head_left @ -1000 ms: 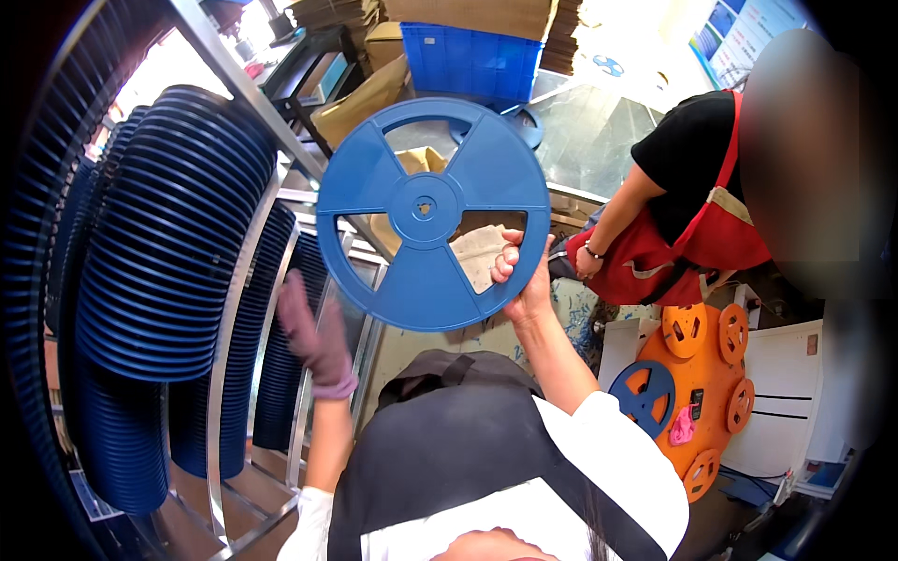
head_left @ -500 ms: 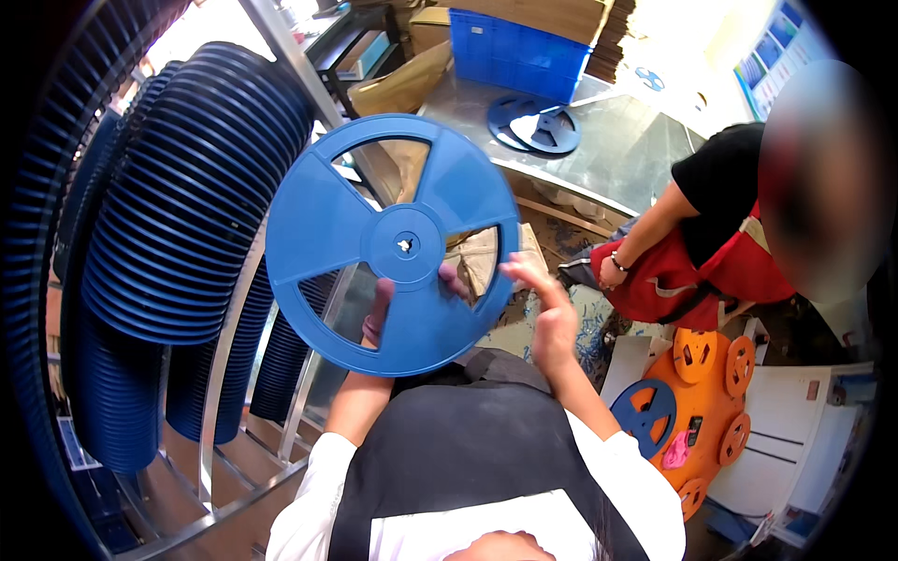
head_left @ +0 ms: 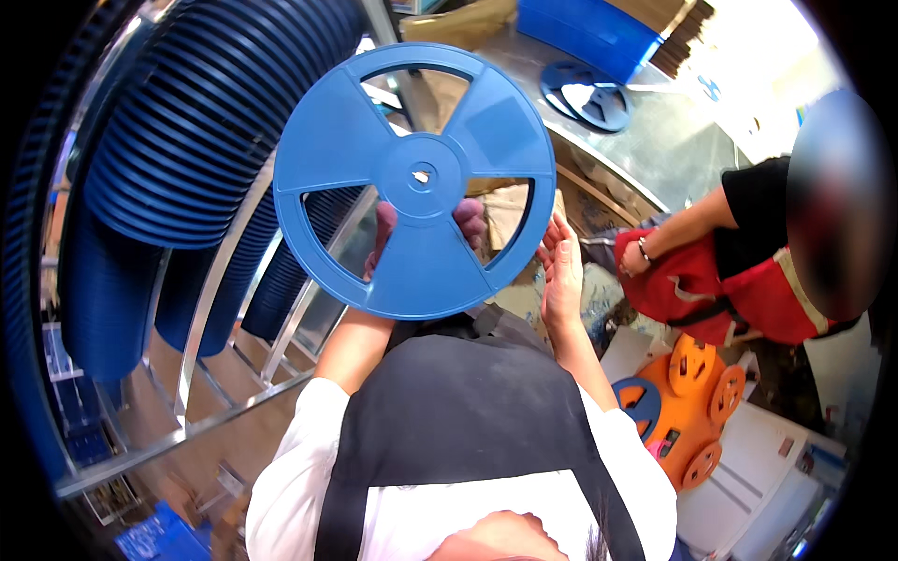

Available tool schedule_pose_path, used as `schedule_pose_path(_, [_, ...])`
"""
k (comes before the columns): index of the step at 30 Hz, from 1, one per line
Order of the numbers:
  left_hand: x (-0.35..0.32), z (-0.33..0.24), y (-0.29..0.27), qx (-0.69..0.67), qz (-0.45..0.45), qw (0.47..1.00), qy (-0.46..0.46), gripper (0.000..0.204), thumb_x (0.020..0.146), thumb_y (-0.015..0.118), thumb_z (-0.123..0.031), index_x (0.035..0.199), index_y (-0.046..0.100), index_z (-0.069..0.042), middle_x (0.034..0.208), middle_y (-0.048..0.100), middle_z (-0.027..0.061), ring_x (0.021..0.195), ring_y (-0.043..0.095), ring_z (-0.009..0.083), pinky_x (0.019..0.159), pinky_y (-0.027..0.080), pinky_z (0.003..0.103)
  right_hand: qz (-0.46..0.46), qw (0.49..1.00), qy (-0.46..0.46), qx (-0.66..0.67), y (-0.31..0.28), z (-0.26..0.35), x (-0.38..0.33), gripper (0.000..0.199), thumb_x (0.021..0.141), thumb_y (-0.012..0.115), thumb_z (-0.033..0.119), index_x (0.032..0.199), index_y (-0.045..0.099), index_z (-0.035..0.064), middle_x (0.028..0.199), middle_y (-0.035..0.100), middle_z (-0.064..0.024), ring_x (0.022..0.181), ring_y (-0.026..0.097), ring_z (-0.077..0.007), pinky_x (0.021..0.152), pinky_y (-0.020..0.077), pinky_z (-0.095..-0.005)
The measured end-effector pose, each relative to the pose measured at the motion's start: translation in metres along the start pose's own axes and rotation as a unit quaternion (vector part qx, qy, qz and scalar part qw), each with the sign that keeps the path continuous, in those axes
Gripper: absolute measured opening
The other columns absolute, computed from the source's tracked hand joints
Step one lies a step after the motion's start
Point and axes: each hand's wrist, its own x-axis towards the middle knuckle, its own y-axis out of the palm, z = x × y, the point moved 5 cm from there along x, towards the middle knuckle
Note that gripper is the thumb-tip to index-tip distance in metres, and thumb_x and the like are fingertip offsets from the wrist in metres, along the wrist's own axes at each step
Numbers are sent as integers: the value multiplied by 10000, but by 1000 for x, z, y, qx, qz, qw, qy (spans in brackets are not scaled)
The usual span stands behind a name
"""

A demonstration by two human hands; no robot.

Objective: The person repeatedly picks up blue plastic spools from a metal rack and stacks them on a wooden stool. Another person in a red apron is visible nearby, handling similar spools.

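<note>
A large blue plastic reel (head_left: 426, 266), with three windows and a small centre hole, is held up in front of my chest. From behind it, my left hand (head_left: 383, 232) grips it; parts of the fingers show through the two lower windows, while the palm is hidden by the reel. My right hand (head_left: 562, 276) is at the reel's right rim with its fingers stretched out and pointing up. The fingertips lie close to the edge, and whether they touch it I cannot tell.
At left, a metal rack (head_left: 217, 280) holds rows of dark blue reels (head_left: 201, 122). Ahead stands a metal table (head_left: 678, 154) with a blue bin (head_left: 589, 37) and blue reels (head_left: 585, 96). A person in a red apron (head_left: 683, 280) stands at right, near an orange turntable (head_left: 675, 379).
The reel sits higher and slightly right in the view, turned a little. My right hand has straightened its fingers upright beside the rim. The view has shifted, and the rack and table appear displaced.
</note>
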Motion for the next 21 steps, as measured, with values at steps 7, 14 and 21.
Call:
schedule_pose_path(7, [-168, -112, 6, 315, 42, 920, 230, 882, 699, 717, -535, 1327, 407, 1, 1229, 534, 204, 1085, 552, 331, 932, 456, 453, 87, 984, 146, -45, 19, -68, 3, 507, 987, 363, 416, 1367, 387, 80, 1348, 469, -99, 1221, 460, -229, 976, 387, -380])
schedule_pose_path(14, [-334, -119, -4, 175, -212, 790, 548, 724, 852, 565, -503, 1354, 383, -14, 1231, 536, 235, 1129, 522, 316, 997, 383, 450, 208, 951, 205, -102, 42, -88, 22, 458, 972, 422, 396, 1287, 469, 67, 1254, 541, -80, 1130, 532, -205, 890, 446, -350])
schedule_pose_path(21, [-288, -214, -35, 207, -358, 751, 515, 607, 870, 585, -441, 1280, 483, -6, 1267, 536, 153, 1207, 470, 276, 1030, 341, 400, 216, 950, 197, -107, 60, -101, 33, 378, 967, 457, 345, 1231, 511, 80, 1199, 581, -69, 1044, 585, -196, 837, 484, -345])
